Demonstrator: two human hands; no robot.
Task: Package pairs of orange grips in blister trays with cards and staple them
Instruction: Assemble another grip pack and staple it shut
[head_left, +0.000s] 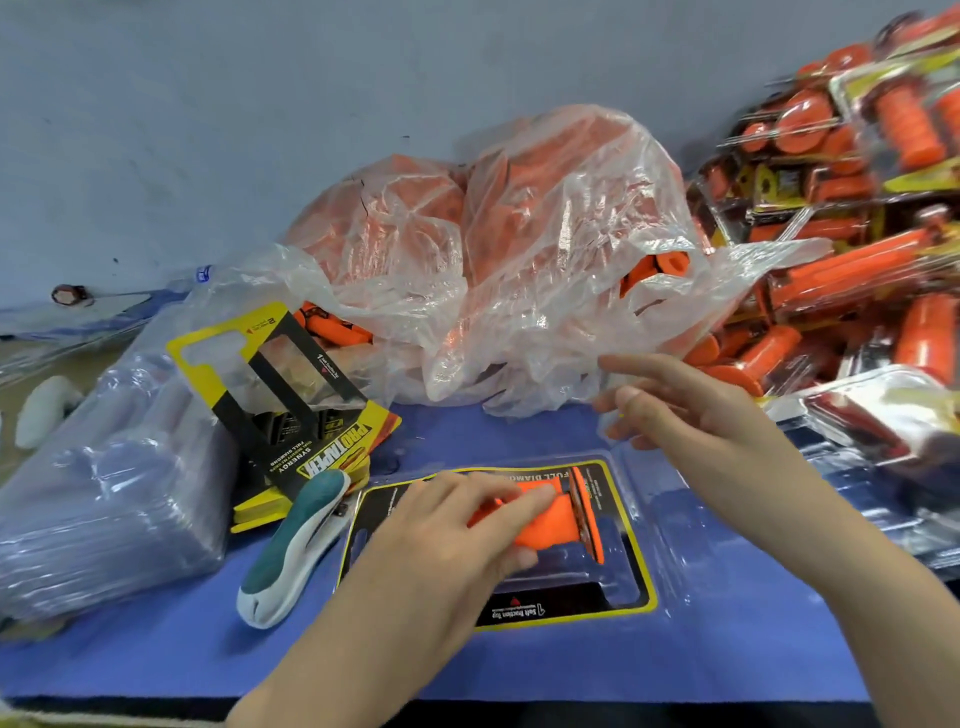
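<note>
Taking the tray (675, 525) as the dial's centre: a crumpled clear bag (519, 249) of orange grips fills 12 o'clock, its lower edge spilling onto the blue counter (156, 660) just beyond the tray. From 1 to 3 o'clock a heap of finished packs (857, 182) rises, the nearest lying just beside the tray's right edge. At 10 o'clock sits a stack of yellow-and-black cards (260, 512), one of them tilted up against the rest. A teal-and-white stapler (296, 551) lies slantwise at 9 o'clock, its nose near the tray's left corner. Farther out at 9 o'clock is a wrapped stack of clear blisters (114, 493).

The tray lies open and flat on the counter with a card (545, 608) in it. An orange grip (550, 525) rests on its side in the tray's pocket, flange end toward 3 o'clock.

The left hand (441, 540) comes in from 7 o'clock and grasps the grip — fingers (524, 496) curled over its top, thumb under its near side, covering its left half. The right hand (691, 410) hovers at 1 o'clock above the tray's far corner, fingers loose and released, holding nothing; their tips are at the bag's hem, though contact cannot be told. It is apart from the grip.
</note>
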